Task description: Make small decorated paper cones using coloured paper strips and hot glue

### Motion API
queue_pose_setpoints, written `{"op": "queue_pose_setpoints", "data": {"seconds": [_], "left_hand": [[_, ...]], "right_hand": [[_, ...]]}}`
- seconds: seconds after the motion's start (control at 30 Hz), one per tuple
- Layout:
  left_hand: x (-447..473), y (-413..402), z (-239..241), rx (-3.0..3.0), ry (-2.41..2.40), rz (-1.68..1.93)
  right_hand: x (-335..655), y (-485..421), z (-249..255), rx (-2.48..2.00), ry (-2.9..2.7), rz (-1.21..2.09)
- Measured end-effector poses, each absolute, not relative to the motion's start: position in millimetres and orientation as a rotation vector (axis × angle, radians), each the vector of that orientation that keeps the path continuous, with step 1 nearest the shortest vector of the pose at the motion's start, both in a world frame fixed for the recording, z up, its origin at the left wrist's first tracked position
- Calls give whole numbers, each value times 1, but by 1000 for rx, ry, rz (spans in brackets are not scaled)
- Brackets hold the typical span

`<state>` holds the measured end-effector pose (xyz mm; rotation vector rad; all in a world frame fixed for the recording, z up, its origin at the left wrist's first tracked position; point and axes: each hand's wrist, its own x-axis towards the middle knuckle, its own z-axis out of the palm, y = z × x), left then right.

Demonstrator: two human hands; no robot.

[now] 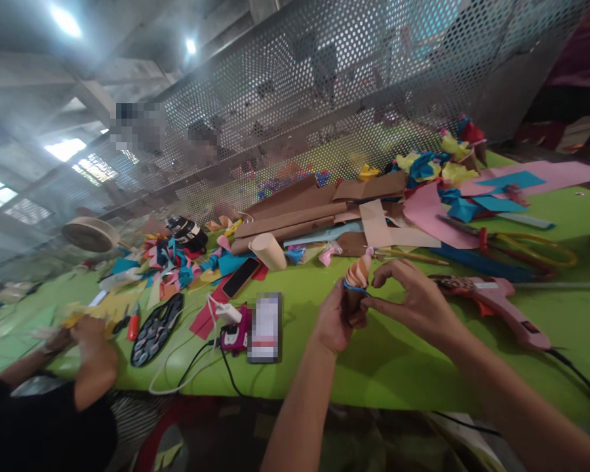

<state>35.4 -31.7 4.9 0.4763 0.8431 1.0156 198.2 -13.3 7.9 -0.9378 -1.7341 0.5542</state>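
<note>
Working view. My left hand (pixel 332 321) is closed around the lower part of a small paper ice-cream cone (pixel 358 274), holding it upright above the table (pixel 324 373), probably so the swirl is clear of the grip. My right hand (pixel 415 301), fingers curled, pinches a blue band (pixel 353 286) at the cone's rim. The cone therefore sits between both hands, touching each. A pink glue gun (pixel 496 298) lies just right of my right hand, handle toward it. Far to the left, another person's hand (pixel 91 334) works apart.
</note>
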Motion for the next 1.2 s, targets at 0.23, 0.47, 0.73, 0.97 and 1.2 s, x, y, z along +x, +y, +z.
{"op": "queue_pose_setpoints", "data": {"seconds": [0.23, 0.47, 0.73, 0.97, 1.2], "left_hand": [[34, -30, 6, 494, 850, 963], [30, -33, 6, 572, 774, 923], [33, -39, 5, 628, 827, 1027], [32, -38, 7, 647, 824, 969], [32, -38, 6, 702, 762, 932]], "right_hand": [[198, -13, 6, -938, -1718, 619], [198, -13, 9, -934, -1674, 726], [199, -12, 10, -937, -1665, 743], [199, -13, 11, -929, -1653, 774], [198, -14, 13, -910, -1611, 814]]}}
